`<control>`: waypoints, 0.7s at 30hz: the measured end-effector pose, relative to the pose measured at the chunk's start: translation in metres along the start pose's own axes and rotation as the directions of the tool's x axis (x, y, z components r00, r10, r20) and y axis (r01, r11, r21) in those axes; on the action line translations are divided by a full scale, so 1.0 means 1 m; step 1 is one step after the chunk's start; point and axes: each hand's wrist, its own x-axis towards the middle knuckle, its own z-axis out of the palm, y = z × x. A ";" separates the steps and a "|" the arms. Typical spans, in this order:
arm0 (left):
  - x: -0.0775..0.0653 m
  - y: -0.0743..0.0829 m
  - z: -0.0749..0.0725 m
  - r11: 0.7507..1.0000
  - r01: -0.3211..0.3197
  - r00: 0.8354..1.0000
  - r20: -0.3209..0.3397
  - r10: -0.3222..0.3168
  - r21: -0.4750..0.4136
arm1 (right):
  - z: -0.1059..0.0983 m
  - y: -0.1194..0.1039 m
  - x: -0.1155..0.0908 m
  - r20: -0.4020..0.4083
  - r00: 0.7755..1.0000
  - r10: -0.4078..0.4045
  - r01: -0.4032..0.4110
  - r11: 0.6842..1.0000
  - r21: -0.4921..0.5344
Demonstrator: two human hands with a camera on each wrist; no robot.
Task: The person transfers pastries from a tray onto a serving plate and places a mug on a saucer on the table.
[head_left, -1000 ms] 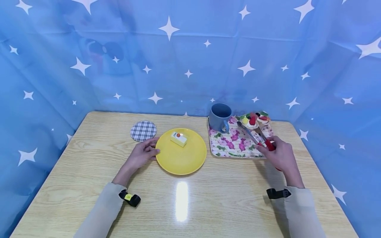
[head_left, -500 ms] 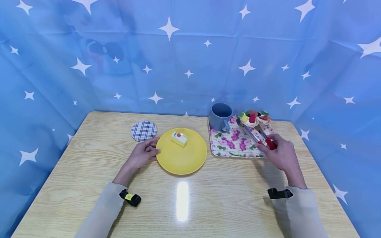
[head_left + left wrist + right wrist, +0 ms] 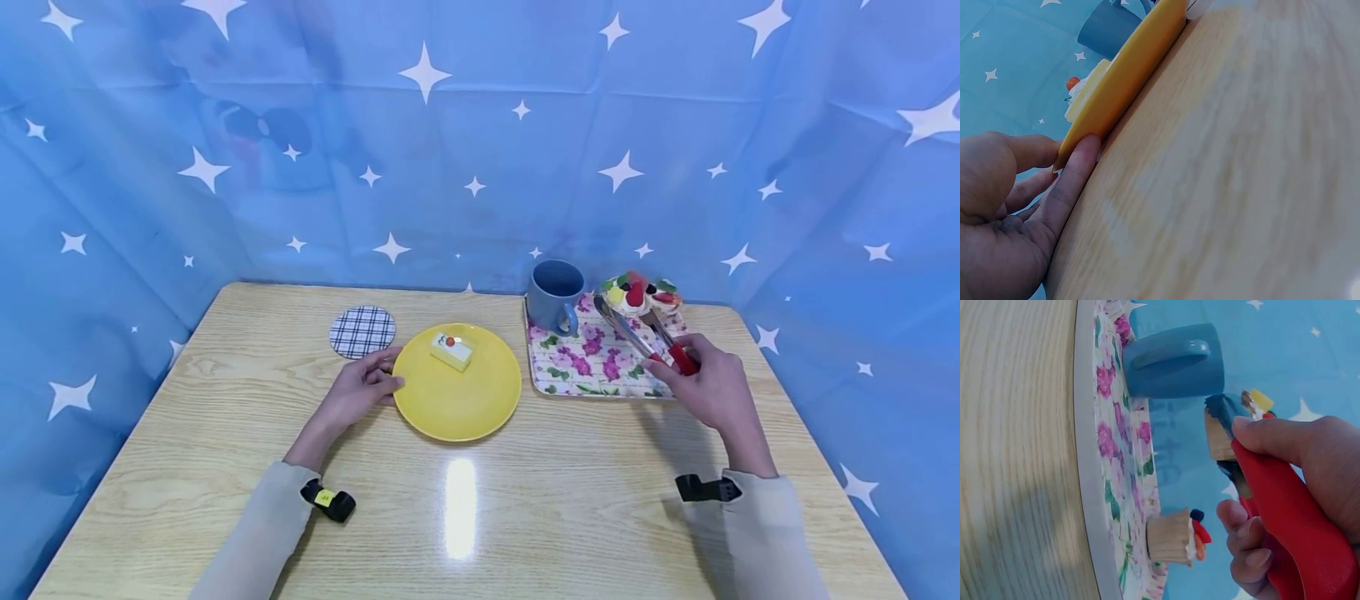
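My left hand [image 3: 360, 387] pinches the near left rim of a yellow plate [image 3: 457, 412], thumb and fingers on its edge in the left wrist view. A small cake slice [image 3: 452, 354] with a red-orange topping sits on the plate. In my right hand [image 3: 708, 383] are tongs with red handles [image 3: 1297, 519]. Their tips clasp a fruit-topped cupcake [image 3: 1217, 434], which hangs clear above the floral tray [image 3: 566, 379]. A second fruit-topped cupcake [image 3: 1170, 536] stands on the tray, partly behind the held one in the head view.
A blue-grey mug [image 3: 551, 304] stands at the tray's back left corner, close to the held cupcake. Left of the plate, behind my left hand, lies a round checked coaster [image 3: 362, 332]. A blue starred curtain [image 3: 472, 150] rises right behind the table's far edge.
The cupcake in the tongs has risen slightly, and my right hand has shifted a little up and right. My left hand and the plate have stayed put.
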 end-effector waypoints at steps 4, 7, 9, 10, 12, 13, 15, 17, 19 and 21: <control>0.000 0.000 0.000 1.000 -0.004 1.000 0.003 0.004 -0.002 | -0.002 -0.001 -0.001 -0.005 1.000 -0.009 0.009 1.000 0.003; -0.001 0.000 0.000 1.000 -0.007 1.000 0.002 0.007 0.002 | -0.003 -0.002 -0.001 -0.007 1.000 -0.015 0.015 1.000 0.006; -0.001 -0.001 0.000 1.000 -0.007 1.000 0.000 0.007 0.005 | -0.003 -0.002 -0.002 -0.009 1.000 -0.018 0.018 1.000 0.008; -0.001 -0.001 0.000 1.000 -0.008 1.000 -0.001 0.008 0.008 | -0.003 -0.002 -0.002 -0.009 1.000 -0.018 0.018 1.000 0.007; -0.001 -0.001 0.000 1.000 -0.004 1.000 -0.004 0.004 0.004 | -0.004 -0.003 -0.003 -0.010 1.000 -0.021 0.021 1.000 0.005; -0.001 -0.001 0.000 1.000 -0.002 1.000 -0.004 0.002 0.002 | -0.004 -0.003 -0.004 -0.009 1.000 -0.022 0.022 1.000 0.005; -0.001 0.000 0.000 1.000 -0.008 1.000 0.002 0.008 0.000 | -0.005 -0.003 -0.005 -0.011 1.000 -0.025 0.025 1.000 0.005; -0.001 0.000 0.000 1.000 -0.004 1.000 -0.001 0.004 -0.005 | -0.005 -0.004 -0.005 -0.013 0.999 -0.030 0.030 1.000 0.008; -0.001 0.001 0.000 1.000 -0.004 1.000 0.000 0.004 -0.002 | -0.006 -0.005 -0.006 -0.016 0.999 -0.033 0.033 0.999 0.011; -0.001 0.001 0.000 1.000 -0.002 1.000 -0.001 0.002 0.001 | -0.006 -0.007 -0.006 -0.018 0.999 -0.036 0.037 0.999 0.013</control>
